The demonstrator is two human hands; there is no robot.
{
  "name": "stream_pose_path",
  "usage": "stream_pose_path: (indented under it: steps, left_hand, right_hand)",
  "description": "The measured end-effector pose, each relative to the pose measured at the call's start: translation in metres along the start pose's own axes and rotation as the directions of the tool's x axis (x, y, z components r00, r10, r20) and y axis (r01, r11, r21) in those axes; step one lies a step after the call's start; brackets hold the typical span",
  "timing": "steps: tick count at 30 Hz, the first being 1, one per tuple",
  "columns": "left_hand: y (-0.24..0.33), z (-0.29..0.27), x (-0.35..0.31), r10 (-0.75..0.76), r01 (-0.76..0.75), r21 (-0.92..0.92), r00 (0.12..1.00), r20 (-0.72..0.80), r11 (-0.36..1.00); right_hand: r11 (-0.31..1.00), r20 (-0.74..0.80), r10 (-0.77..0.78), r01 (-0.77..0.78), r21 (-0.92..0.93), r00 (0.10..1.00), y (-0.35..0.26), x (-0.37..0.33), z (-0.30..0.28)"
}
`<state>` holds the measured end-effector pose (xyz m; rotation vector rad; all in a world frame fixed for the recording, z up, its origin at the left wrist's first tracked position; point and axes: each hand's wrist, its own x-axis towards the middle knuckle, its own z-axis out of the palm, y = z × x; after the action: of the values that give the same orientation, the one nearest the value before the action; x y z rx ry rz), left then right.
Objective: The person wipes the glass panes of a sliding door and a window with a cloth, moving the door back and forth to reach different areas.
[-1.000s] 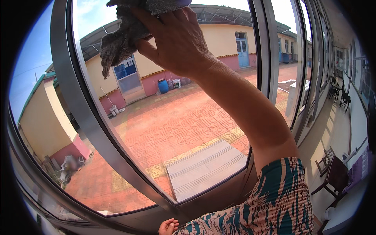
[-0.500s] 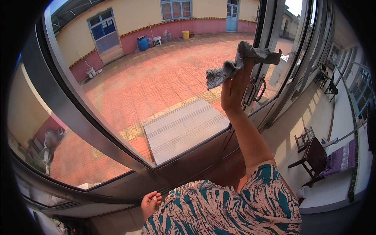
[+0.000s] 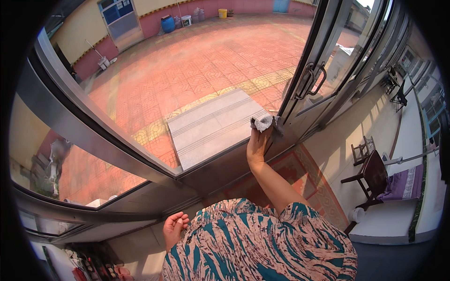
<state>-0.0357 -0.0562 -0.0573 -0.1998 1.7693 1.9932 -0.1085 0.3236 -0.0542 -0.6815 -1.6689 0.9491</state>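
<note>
My right hand (image 3: 257, 144) reaches forward and presses a grey cloth (image 3: 268, 123) against the lower part of a glass door pane (image 3: 201, 70). The cloth bunches over the fingers, so most of them are hidden. It lies close to the metal bottom rail (image 3: 220, 161) of the door, below and left of a pair of metal pull handles (image 3: 314, 79). Near my body at the lower left, my left hand (image 3: 175, 228) is held with its fingers curled in, and nothing shows in it.
Beyond the glass lie a pale stone slab (image 3: 211, 126) and red paving with a blue barrel (image 3: 168, 24). Indoors at right stand a dark wooden chair (image 3: 372, 175) and a purple cloth (image 3: 401, 182). A patterned rug (image 3: 300, 173) lies by the door.
My right hand has moved the cloth down the glass, from beside the upper door frame to near the bottom rail. The view has tilted lower. My left hand stays near my body.
</note>
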Motion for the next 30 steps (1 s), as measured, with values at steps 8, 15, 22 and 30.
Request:
stream_pose_path:
  steps: [8, 15, 22, 30]
  left_hand:
    - [-0.01, 0.003, -0.008, -0.017, 0.014, -0.062, 0.999, -0.051, 0.998]
    - [-0.021, 0.002, -0.008, 0.003, -0.006, -0.08, 0.999, -0.04, 0.997]
    - [-0.018, 0.009, -0.01, -0.048, 0.044, -0.042, 0.993, -0.107, 0.998]
    - [-0.019, 0.015, -0.011, -0.096, 0.093, -0.033, 0.988, -0.121, 0.995]
  right_hand:
    - [0.792, 0.221, -0.604, 0.608, 0.057, 0.766, -0.111, 0.01, -0.004]
    - [0.409, 0.58, -0.795, 0.865, 0.292, 0.179, -0.065, -0.081, 0.031]
    - [0.189, 0.664, -0.748, 0.963, 0.192, 0.015, -0.001, -0.047, -0.001]
    - [0.751, 0.55, -0.492, 0.649, -0.124, 0.675, 0.058, 0.039, -0.065]
